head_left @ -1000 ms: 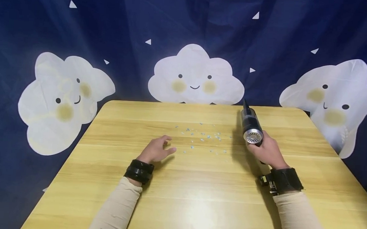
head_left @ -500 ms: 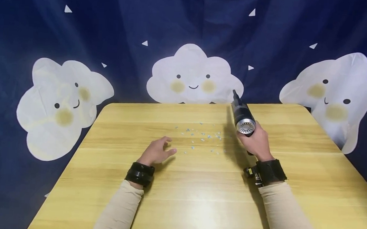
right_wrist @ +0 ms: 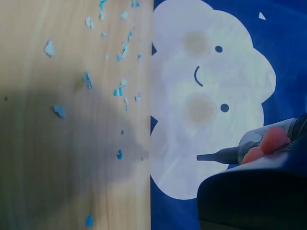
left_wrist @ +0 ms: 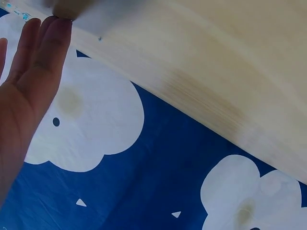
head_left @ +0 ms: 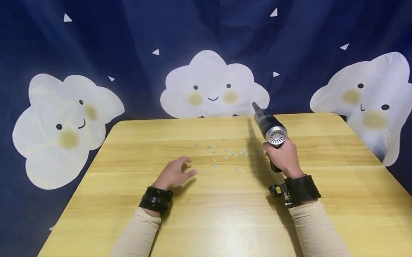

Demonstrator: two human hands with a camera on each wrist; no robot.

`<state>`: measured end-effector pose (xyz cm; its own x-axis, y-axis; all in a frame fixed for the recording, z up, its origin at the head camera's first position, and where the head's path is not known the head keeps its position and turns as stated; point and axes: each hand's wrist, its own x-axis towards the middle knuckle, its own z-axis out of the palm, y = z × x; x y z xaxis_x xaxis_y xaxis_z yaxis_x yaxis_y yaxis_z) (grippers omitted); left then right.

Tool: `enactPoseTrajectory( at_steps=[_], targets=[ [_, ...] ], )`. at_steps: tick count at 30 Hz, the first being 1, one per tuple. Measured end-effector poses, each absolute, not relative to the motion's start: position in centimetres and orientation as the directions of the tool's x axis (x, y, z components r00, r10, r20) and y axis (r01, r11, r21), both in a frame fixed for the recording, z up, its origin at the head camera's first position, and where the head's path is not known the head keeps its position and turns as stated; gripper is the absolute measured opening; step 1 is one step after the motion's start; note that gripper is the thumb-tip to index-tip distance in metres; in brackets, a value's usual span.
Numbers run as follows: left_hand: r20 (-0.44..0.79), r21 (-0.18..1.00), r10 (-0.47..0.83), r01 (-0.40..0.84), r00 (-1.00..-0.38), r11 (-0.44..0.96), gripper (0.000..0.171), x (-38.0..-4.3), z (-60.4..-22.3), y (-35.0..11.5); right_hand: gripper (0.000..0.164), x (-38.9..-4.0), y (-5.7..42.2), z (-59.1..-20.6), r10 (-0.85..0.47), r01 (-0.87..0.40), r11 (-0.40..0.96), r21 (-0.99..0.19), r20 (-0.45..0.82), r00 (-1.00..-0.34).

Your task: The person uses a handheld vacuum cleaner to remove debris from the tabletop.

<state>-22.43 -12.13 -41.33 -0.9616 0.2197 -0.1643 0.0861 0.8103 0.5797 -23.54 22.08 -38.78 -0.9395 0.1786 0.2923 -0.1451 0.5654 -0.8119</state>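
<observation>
My right hand (head_left: pixel 285 158) grips the handle of a black handheld vacuum (head_left: pixel 264 120) with a silver vented end. It is held above the table's right half, and its narrow nozzle (right_wrist: pixel 224 155) points toward the back edge. Blue and white paper scraps (head_left: pixel 233 153) lie scattered on the wood, left of the vacuum; the right wrist view shows them closer. My left hand (head_left: pixel 173 174) is near the left side of the scraps with nothing in it, thumb and fingers apart. In the left wrist view its fingers (left_wrist: pixel 45 57) reach toward the table.
The light wooden table (head_left: pixel 201 221) has rounded back corners. Right behind it hangs a dark blue curtain (head_left: pixel 136 55) printed with smiling white clouds and small triangles. A black strap with a small camera (head_left: pixel 276 190) sits on my right wrist.
My right hand has carried the vacuum leftward, toward the scraps, and its nozzle has swung further left. The left hand has hardly moved. The head view has tilted slightly.
</observation>
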Motion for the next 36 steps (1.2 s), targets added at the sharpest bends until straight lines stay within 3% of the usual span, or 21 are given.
enactPoseTrajectory(
  at_steps=[15, 36],
  targets=[
    [-0.141, 0.573, 0.231, 0.111, -0.963, 0.812, 0.054, -22.1, -41.8, -12.7, 0.014, -22.9, 22.3, -37.9, 0.188, -0.125, 0.429, -0.895, 0.223, -0.957],
    [-0.146, 0.541, 0.267, 0.149, -0.953, 0.827, 0.052, -22.7, -41.6, -12.7, 0.022, -22.1, 24.0, -36.5, 0.083, -0.17, 0.348, -0.922, 0.211, -0.974]
  ],
)
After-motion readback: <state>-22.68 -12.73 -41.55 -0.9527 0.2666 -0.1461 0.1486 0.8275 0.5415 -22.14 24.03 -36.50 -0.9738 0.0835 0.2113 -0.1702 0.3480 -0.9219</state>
